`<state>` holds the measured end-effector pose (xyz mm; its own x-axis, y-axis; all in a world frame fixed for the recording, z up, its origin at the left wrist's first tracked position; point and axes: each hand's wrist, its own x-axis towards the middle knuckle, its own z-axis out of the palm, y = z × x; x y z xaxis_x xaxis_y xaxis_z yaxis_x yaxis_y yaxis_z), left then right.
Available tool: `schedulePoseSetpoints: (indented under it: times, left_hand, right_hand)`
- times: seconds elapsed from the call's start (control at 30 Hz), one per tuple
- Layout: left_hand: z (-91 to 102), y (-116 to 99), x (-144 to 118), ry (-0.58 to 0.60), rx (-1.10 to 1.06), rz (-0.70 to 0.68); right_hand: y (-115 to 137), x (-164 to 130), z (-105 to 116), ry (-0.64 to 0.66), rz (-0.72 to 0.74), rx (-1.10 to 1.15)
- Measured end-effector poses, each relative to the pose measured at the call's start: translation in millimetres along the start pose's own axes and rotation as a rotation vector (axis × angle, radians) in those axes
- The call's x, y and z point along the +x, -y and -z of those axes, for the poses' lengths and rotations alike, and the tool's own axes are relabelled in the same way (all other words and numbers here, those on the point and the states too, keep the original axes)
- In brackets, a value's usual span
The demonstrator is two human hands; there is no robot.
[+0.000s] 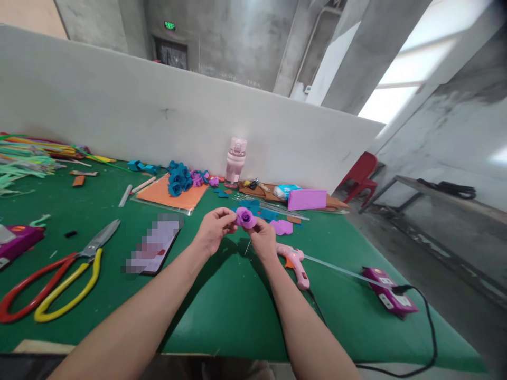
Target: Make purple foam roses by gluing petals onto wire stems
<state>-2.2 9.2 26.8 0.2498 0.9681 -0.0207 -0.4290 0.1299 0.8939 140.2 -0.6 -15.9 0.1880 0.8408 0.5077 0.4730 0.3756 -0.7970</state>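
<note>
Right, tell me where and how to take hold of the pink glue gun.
Grip the handle of the pink glue gun, probably best from the near right, below the glue stick jutting from its back. The handle slants toward the person and the orange trigger faces left, so the right hand, which pinches the purple flower, could wrap it palm-first.

A pink bottle (235,164) stands before a white partition (119,100), a phone (161,248) lies nearer, a red chair (363,173) beyond.
</note>
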Motion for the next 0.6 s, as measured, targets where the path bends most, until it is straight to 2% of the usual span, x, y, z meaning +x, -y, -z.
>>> schedulePoseSetpoints:
  times: [0.1, 0.2, 0.27, 0.37, 0.47, 0.6]
  left_hand:
    - [1.0, -1.7, 1.3, -0.05, 0.014, -0.13]
    - [2.7, -2.5, 3.2, -0.09, 0.025, -0.118]
    - [2.9, -2.3, 3.8, -0.063, 0.047, -0.047]
    - [1.1, -1.3, 2.5, 0.049, 0.068, 0.041]
    - [-1.7, 0.0, -0.5, 0.113, 0.103, 0.05]
    - [-2.8, 0.5, -1.1, 0.128, 0.111, 0.028]
  right_hand:
    - [5.3, 0.3, 1.4, -0.008, -0.008, -0.033]
    - [9.8, 0.8, 1.6, -0.028, -0.036, 0.009]
    - [10.5, 1.4, 0.9, -0.052, -0.047, 0.066]
    - [9.0, 2.7, -0.2, -0.101, -0.055, 0.136]
    - [8.9, 3.8, 0.4, -0.125, -0.053, 0.154]
    - [13.9, 3.9, 3.8, -0.124, -0.005, 0.119]
